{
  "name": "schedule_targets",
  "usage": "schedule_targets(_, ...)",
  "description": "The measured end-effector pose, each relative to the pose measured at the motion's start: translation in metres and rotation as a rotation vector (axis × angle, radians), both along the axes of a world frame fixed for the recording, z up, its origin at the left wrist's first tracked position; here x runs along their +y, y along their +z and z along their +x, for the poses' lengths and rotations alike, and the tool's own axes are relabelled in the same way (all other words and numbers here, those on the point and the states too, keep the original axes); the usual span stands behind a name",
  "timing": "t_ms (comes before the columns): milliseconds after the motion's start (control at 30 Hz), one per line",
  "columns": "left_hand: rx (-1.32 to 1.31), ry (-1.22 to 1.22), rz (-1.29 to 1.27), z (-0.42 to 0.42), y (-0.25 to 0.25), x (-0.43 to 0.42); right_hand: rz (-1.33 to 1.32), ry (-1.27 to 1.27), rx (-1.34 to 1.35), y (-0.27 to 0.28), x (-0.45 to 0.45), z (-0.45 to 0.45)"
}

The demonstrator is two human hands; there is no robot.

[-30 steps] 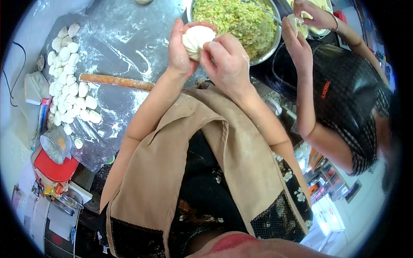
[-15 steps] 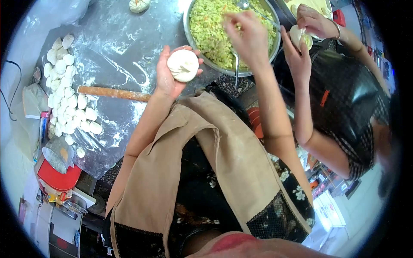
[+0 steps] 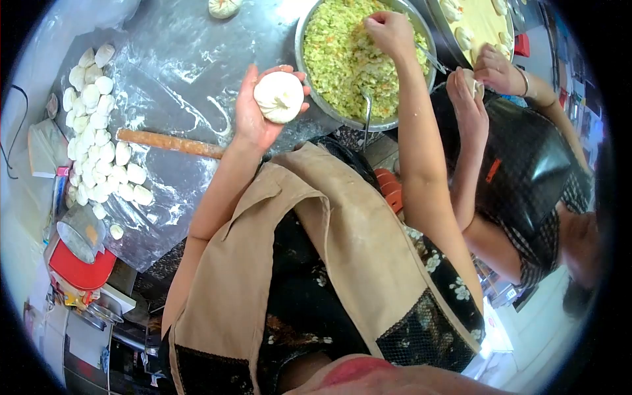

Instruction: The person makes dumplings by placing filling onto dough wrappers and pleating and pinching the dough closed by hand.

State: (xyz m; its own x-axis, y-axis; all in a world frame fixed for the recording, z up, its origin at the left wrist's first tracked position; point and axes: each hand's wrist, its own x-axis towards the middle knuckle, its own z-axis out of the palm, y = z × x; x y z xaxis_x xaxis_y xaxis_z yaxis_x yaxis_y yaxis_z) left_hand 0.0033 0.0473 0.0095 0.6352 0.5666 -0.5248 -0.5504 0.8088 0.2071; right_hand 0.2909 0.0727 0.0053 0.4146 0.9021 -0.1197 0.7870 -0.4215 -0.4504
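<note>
A round white dough bun [image 3: 279, 97] with a pleated top rests in my left hand [image 3: 253, 117], fingers curled around its far side. My right hand [image 3: 395, 34] is over the large metal bowl [image 3: 301, 56], its fingers bent and pressed together. Whether anything small is between those fingertips cannot be made out. Chopped green filling with orange bits [image 3: 339, 62] heaps up in the bowl. A metal spoon handle [image 3: 367, 112] hangs over the near rim, and another metal handle [image 3: 431, 59] leans at the right rim.
A wooden rolling pin [image 3: 171, 143] lies on the floured metal table [image 3: 197, 66], beside many dough pieces [image 3: 99, 141]. Another bun [image 3: 224, 6] sits at the far edge. At right, a co-worker's hands [image 3: 471, 99] hold dough near a tray of buns [image 3: 484, 29].
My right hand has moved from a blur over the filling toward the bowl's far side. My left hand still holds the bun. The co-worker's hands have shifted, and the view has moved slightly.
</note>
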Motion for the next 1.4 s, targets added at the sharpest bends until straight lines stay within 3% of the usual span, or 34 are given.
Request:
schedule_targets(100,0.077,0.021,0.002,0.008,0.007,0.003,0.129,-0.05,-0.018,0.026,-0.011,-0.009)
schedule_targets(233,-0.069,0.065,-0.01,0.025,0.006,0.008,0.423,-0.129,0.38,0.078,-0.039,-0.073)
schedule_targets(333,-0.414,0.023,-0.089,0.03,0.009,0.01,0.746,0.177,0.184,0.092,-0.057,-0.117)
schedule_targets(433,-0.415,0.061,-0.086,0.036,0.012,0.003,0.921,0.35,-0.003,0.092,-0.069,-0.141)
schedule_targets(500,-0.477,0.042,-0.048,0.034,0.017,-0.003,0.818,0.424,-0.067,0.085,-0.078,-0.142)
schedule_targets(567,-0.323,0.07,0.029,0.034,0.018,-0.006,0.784,0.467,-0.071,0.083,-0.084,-0.142)
schedule_targets(700,-0.303,0.098,0.004,0.025,0.019,-0.011,0.706,0.574,-0.047,0.093,-0.098,-0.144)
schedule_targets(767,-0.229,0.109,-0.048,0.014,0.025,-0.012,0.771,0.375,0.024,0.098,-0.108,-0.151)
schedule_targets(867,-0.182,0.146,-0.044,-0.002,0.037,-0.018,0.58,0.454,0.076,0.106,-0.097,-0.179)
schedule_targets(900,-0.147,0.159,-0.052,-0.002,0.037,-0.013,0.482,0.499,0.114,0.103,-0.088,-0.187)
schedule_targets(967,-0.395,0.085,0.019,-0.02,0.024,-0.008,0.303,0.617,0.119,0.092,-0.079,-0.203)
schedule_targets(1033,-0.378,0.08,0.007,-0.039,0.015,0.004,0.246,0.656,0.099,0.081,-0.059,-0.213)
schedule_targets(1133,-0.228,0.131,-0.01,-0.066,-0.005,0.031,0.263,0.531,0.41,0.052,-0.02,-0.226)
schedule_targets(1167,-0.232,0.148,-0.011,-0.075,-0.008,0.036,0.293,0.514,0.308,0.039,-0.004,-0.226)
schedule_targets(1233,0.605,0.396,0.483,-0.097,0.007,0.045,0.427,0.343,0.193,0.008,0.033,-0.224)
schedule_targets(1300,0.274,0.761,0.833,-0.14,0.066,0.049,0.508,0.244,-0.008,-0.037,0.071,-0.202)
schedule_targets(1333,0.242,0.823,0.881,-0.159,0.115,0.043,0.479,0.173,-0.062,-0.065,0.089,-0.186)
schedule_targets(1367,-0.17,0.909,0.975,-0.176,0.148,0.038,0.442,0.101,-0.116,-0.085,0.096,-0.176)
schedule_targets(1400,-0.153,0.904,0.975,-0.183,0.148,0.036,0.308,0.044,-0.067,-0.087,0.096,-0.178)
